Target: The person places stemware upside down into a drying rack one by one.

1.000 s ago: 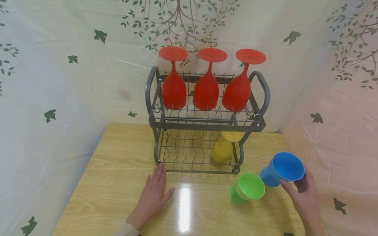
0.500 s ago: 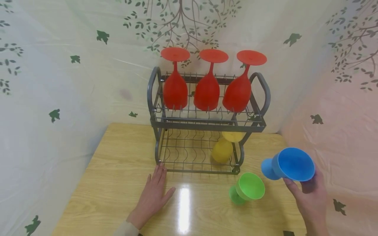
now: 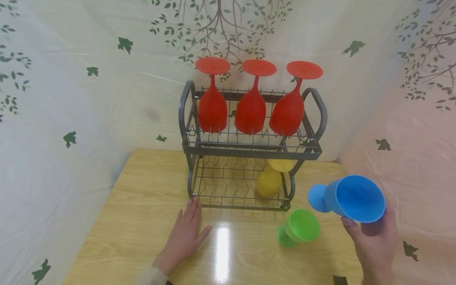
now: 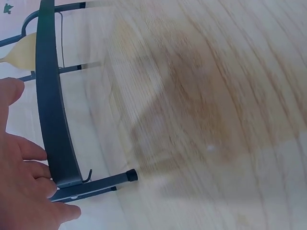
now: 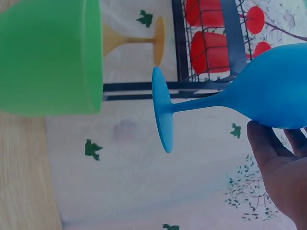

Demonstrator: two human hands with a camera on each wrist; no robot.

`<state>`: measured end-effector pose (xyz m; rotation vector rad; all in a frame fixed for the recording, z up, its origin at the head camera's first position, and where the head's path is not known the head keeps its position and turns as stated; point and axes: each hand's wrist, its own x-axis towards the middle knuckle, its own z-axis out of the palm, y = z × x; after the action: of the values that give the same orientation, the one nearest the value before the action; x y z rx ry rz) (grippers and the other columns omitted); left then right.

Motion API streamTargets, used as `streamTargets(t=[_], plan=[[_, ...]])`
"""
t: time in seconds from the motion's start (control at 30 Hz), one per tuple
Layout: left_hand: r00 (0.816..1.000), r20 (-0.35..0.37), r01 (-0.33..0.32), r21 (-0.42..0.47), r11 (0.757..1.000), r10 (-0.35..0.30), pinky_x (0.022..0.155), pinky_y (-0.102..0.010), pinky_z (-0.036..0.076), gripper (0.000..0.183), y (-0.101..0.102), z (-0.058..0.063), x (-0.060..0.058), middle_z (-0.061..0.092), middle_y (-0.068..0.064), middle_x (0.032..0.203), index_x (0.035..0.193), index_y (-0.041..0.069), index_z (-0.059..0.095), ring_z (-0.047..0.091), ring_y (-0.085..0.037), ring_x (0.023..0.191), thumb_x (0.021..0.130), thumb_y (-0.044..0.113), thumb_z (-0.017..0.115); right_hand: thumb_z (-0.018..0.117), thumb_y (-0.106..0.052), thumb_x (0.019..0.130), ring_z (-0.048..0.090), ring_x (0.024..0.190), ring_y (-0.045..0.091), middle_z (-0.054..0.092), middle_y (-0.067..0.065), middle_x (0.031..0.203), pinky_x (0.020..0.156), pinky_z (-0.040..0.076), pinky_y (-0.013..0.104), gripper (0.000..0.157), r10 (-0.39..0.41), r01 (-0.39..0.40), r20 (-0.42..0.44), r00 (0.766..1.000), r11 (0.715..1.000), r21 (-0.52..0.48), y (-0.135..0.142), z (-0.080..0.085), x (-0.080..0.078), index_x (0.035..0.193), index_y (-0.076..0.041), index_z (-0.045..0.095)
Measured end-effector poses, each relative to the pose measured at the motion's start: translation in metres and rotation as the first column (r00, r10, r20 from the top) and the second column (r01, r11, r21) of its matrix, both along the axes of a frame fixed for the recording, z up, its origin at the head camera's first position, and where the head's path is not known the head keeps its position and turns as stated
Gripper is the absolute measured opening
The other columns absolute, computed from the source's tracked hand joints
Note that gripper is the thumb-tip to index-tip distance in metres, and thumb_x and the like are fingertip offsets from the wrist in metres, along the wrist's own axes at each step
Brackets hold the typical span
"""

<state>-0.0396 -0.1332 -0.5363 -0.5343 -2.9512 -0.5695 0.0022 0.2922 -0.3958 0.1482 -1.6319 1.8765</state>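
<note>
My right hand (image 3: 377,241) grips a blue goblet (image 3: 360,198) by its bowl, holding it tilted with the mouth toward me and the foot to the left. In the right wrist view its stem and round foot (image 5: 163,110) point left, clear of the table. Close by on its left, a green goblet (image 3: 302,226) stands on the table. My left hand (image 3: 183,235) lies with extended fingers touching the front left corner of a dark two-tier dish rack (image 3: 249,152). The left wrist view has those fingertips against the rack's frame (image 4: 57,120).
Three red goblets, the left (image 3: 212,111), middle (image 3: 251,113) and right one (image 3: 287,113), rest upside down on the top tier. A yellow goblet (image 3: 268,183) leans upside down at the lower tier's right. The wooden table (image 3: 142,190) meets fabric-covered walls (image 3: 89,107).
My right hand has raised the blue goblet off the table and tilted it further, mouth toward me and foot swung left. The left hand stays in place.
</note>
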Motion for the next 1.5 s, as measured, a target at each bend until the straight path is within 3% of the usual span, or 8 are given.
streamTargets(t=[0.13,0.33,0.5,0.73,0.9,1.13,1.4,1.5], plan=[[1.000,-0.005,0.009,-0.025,1.000,-0.009,0.118,-0.066,0.025,0.079,-0.002,0.003,-0.001,0.026,-0.026,0.165,0.153,-0.009,0.039,0.026,-0.042,0.153,0.101,0.046,0.062,0.068,0.032,0.072,0.053,0.127,0.029,0.055,0.022,0.142,0.100,0.050,0.022,0.083,0.042,-0.046,-0.092,0.995,0.998,-0.042,-0.010,-0.002,-0.003,0.148,0.011,0.043],[0.999,-0.029,0.031,-0.003,1.000,-0.031,0.120,-0.064,0.020,0.076,-0.003,0.015,-0.002,0.027,-0.021,0.165,0.155,-0.006,0.037,0.026,-0.040,0.154,0.103,0.045,0.058,0.069,0.031,0.072,0.054,0.125,0.028,0.057,0.018,0.140,0.098,0.053,0.022,0.082,0.091,-0.094,-0.057,0.994,0.995,-0.036,-0.033,0.000,-0.003,0.148,0.012,0.043],[0.991,-0.120,0.060,0.069,0.996,-0.052,0.121,-0.062,0.024,0.067,0.001,0.030,-0.003,0.035,-0.020,0.163,0.152,-0.004,0.045,0.031,-0.040,0.152,0.104,0.040,0.059,0.069,0.033,0.071,0.052,0.129,0.029,0.056,0.017,0.142,0.104,0.050,0.025,0.085,0.226,-0.225,-0.118,0.967,0.974,0.022,-0.052,-0.006,-0.011,0.148,0.013,0.041],[0.986,-0.156,0.092,0.234,0.968,-0.056,0.120,-0.060,0.028,0.061,0.006,0.049,-0.003,0.037,-0.019,0.162,0.150,-0.004,0.046,0.032,-0.041,0.150,0.102,0.032,0.061,0.075,0.028,0.071,0.051,0.133,0.027,0.053,0.015,0.147,0.107,0.047,0.024,0.088,0.294,-0.275,-0.095,0.951,0.945,0.176,-0.072,-0.010,-0.019,0.149,0.014,0.038],[0.989,-0.136,0.101,0.385,0.917,-0.052,0.121,-0.056,0.028,0.061,0.009,0.060,-0.002,0.038,-0.015,0.163,0.155,0.000,0.041,0.032,-0.037,0.151,0.103,0.026,0.059,0.074,0.028,0.067,0.052,0.133,0.026,0.053,0.016,0.148,0.106,0.048,0.023,0.091,0.305,-0.289,-0.026,0.952,0.925,0.245,-0.085,-0.010,-0.021,0.149,0.013,0.039],[0.989,-0.134,0.123,0.571,0.812,-0.056,0.119,-0.053,0.030,0.059,0.015,0.079,-0.001,0.043,-0.010,0.161,0.157,0.005,0.041,0.039,-0.038,0.148,0.102,0.020,0.057,0.077,0.025,0.064,0.053,0.133,0.022,0.053,0.018,0.148,0.104,0.049,0.023,0.095,0.271,-0.290,0.103,0.957,0.884,0.367,-0.100,-0.008,-0.023,0.150,0.006,0.043],[0.990,-0.121,0.140,0.686,0.714,-0.077,0.115,-0.061,0.035,0.056,0.022,0.097,0.000,0.047,-0.006,0.159,0.156,0.012,0.044,0.043,-0.035,0.146,0.101,0.014,0.054,0.087,0.011,0.061,0.054,0.132,0.017,0.055,0.012,0.147,0.105,0.047,0.025,0.094,0.287,-0.272,0.055,0.956,0.807,0.524,-0.109,-0.010,-0.032,0.146,0.004,0.049],[0.989,-0.112,0.145,0.720,0.679,-0.092,0.115,-0.057,0.039,0.054,0.024,0.101,0.001,0.048,-0.005,0.158,0.155,0.010,0.045,0.044,-0.033,0.145,0.102,0.017,0.053,0.091,0.000,0.062,0.053,0.132,0.017,0.055,0.011,0.147,0.103,0.049,0.027,0.093,0.274,-0.252,0.052,0.960,0.771,0.586,-0.112,-0.012,-0.035,0.146,0.001,0.051]])
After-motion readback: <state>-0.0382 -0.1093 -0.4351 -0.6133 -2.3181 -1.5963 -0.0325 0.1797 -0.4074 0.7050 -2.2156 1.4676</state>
